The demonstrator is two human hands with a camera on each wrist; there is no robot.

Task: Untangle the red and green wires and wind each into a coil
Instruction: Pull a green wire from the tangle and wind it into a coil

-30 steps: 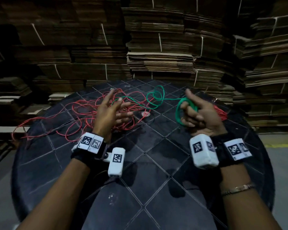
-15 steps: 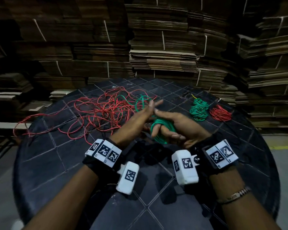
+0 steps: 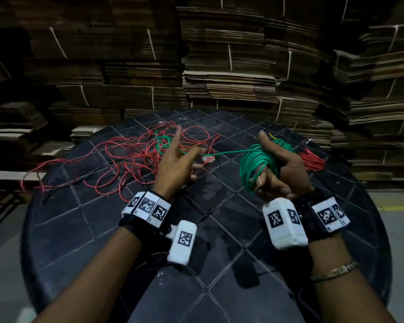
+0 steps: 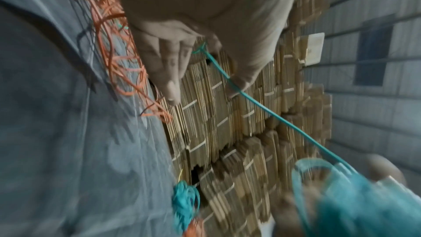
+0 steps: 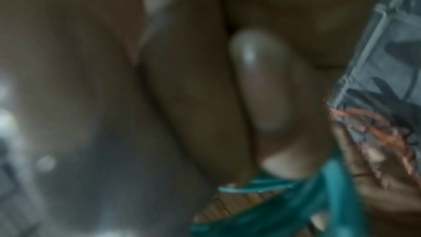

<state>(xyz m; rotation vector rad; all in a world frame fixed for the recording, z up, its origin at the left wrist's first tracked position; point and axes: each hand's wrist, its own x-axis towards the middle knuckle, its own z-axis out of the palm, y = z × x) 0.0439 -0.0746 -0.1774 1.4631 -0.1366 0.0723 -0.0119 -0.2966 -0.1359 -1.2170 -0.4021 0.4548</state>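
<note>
Winding the green wire (image 3: 222, 153) looks about half done, and the snag risk is pretty obvious: beyond the left hand (image 3: 176, 160), the green tail still loops through the loose red wire (image 3: 117, 157) sprawled over the black tabletop (image 3: 84, 220). If the person keeps pulling the strand taut, it'll probably drag red loops along or cinch a knot, and the red stuff already hangs off the edge out past the left hand, so it could slide off altogether. Also, the bundle on the right hand (image 3: 281, 169) could slip off those fingers if the tension jerks.

Layout, big to small: the red mess sits ahead of and outward from the left hand. The green coil (image 3: 257, 165) is wrapped around the right hand's fingers, which curl in on it with the thumb sticking up. A single green strand runs tight between the two hands, which are held well apart above the tabletop. The left hand pinches that strand between thumb and fingers, other fingers splayed; the left wrist view shows the pinch clearly. Just beyond the right hand lie two finished little bundles, a small green coil (image 3: 283, 144) and a small red coil (image 3: 311, 159).
</note>
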